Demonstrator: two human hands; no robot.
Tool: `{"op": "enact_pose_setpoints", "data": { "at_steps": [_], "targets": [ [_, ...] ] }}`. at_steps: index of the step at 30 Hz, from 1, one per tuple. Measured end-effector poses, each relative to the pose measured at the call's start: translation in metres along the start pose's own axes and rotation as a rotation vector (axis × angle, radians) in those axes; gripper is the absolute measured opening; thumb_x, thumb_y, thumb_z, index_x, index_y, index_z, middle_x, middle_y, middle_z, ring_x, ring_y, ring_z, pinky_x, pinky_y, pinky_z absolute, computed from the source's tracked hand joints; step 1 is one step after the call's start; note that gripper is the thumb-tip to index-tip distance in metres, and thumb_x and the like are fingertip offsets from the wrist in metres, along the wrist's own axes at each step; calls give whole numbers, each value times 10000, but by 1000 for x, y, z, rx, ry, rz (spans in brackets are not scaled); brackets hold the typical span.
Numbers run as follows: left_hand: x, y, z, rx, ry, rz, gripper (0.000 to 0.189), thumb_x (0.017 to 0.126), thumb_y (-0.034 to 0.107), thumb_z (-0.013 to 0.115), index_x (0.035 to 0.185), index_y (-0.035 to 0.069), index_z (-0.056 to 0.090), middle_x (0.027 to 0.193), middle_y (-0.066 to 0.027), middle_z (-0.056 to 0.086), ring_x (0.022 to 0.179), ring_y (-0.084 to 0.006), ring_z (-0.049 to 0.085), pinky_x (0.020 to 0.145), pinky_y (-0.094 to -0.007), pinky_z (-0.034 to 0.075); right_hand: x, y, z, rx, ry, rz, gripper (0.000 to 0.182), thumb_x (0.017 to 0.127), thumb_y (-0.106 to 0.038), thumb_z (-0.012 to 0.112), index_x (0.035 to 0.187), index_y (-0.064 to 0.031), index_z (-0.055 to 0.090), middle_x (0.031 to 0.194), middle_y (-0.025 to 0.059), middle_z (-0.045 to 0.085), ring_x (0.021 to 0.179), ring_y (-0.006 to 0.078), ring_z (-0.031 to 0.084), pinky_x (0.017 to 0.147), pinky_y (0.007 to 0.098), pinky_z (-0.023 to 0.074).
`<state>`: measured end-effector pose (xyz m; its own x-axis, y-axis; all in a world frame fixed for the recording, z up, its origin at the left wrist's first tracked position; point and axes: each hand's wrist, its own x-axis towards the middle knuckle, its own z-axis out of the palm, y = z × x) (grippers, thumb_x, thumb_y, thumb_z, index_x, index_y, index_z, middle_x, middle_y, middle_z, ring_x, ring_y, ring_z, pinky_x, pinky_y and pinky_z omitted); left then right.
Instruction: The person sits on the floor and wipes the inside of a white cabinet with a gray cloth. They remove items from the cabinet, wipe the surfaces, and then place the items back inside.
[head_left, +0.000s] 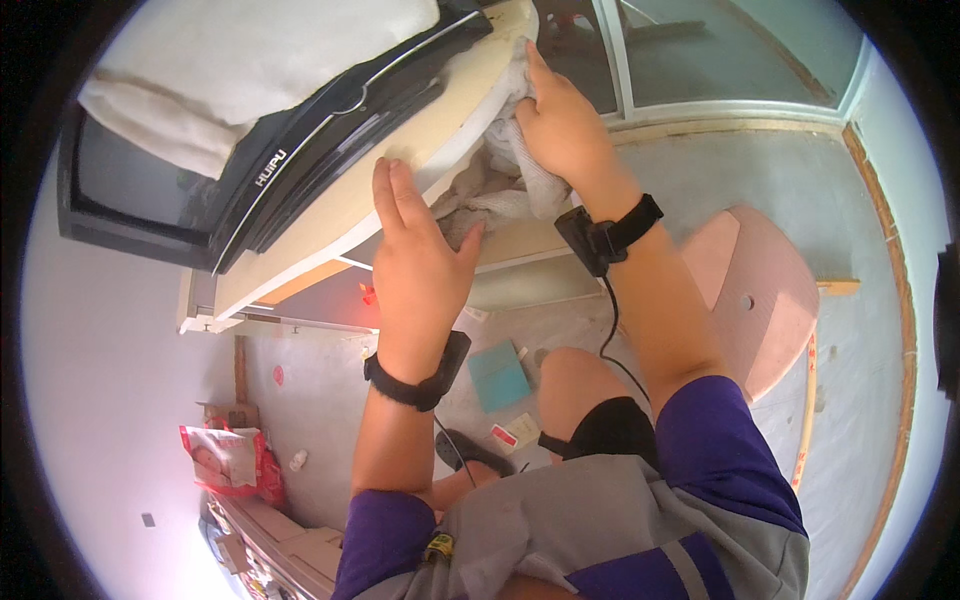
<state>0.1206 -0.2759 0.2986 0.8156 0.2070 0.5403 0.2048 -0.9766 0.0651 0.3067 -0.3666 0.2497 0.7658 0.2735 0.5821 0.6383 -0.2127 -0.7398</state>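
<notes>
My right hand (561, 127) presses a damp-looking grey-white cloth (517, 90) against the rounded white edge (480, 112) of a cream cabinet top (420, 127). Much of the cloth hangs bunched below that edge, and its darker folds look soiled. My left hand (420, 240) rests on the same edge further left, fingertips on the top and thumb spread apart, with no object in it. Directly behind both hands stands a black Huipu television (315, 142) on the cabinet, its upper side draped with a white cloth (247, 67).
Below the top is an open shelf (322, 292). A pink stool or chair seat (757, 292) stands to my right. On the floor lie a teal folder-like item (500, 376) and a small white bottle (298, 460). Bags (225, 459) stand at the left wall; glass panels (735, 52) are behind.
</notes>
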Motion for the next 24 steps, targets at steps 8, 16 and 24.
{"op": "enact_pose_setpoints", "data": {
  "at_steps": [8, 16, 24],
  "targets": [
    [-8, -12, 8, 34, 23, -6, 890, 738, 177, 814, 1420, -74, 299, 1535, -288, 238, 915, -426, 671, 711, -386, 583, -37, -11, 0, 40, 111, -220, 500, 903, -143, 543, 1402, -127, 520, 1229, 226, 619, 1065, 378, 625, 907, 416, 499],
    [15, 21, 8, -126, -12, 70, 861, 730, 192, 818, 1377, -116, 340, 1517, -378, 176, 798, -359, 696, 649, -352, 581, 84, 37, -37, -224, -154, -219, 408, 889, -184, 489, 1269, -159, 636, 1124, 216, 660, 1054, 402, 608, 908, 460, 493],
    [18, 18, 28, -125, 39, 49, 864, 719, 187, 815, 1373, -104, 333, 1505, -319, 269, 745, -342, 690, 628, -363, 583, 82, 18, -44, -469, -323, -246, 491, 882, -123, 465, 1355, -195, 572, 1223, 230, 622, 1078, 406, 604, 923, 423, 486]
  ]
}}
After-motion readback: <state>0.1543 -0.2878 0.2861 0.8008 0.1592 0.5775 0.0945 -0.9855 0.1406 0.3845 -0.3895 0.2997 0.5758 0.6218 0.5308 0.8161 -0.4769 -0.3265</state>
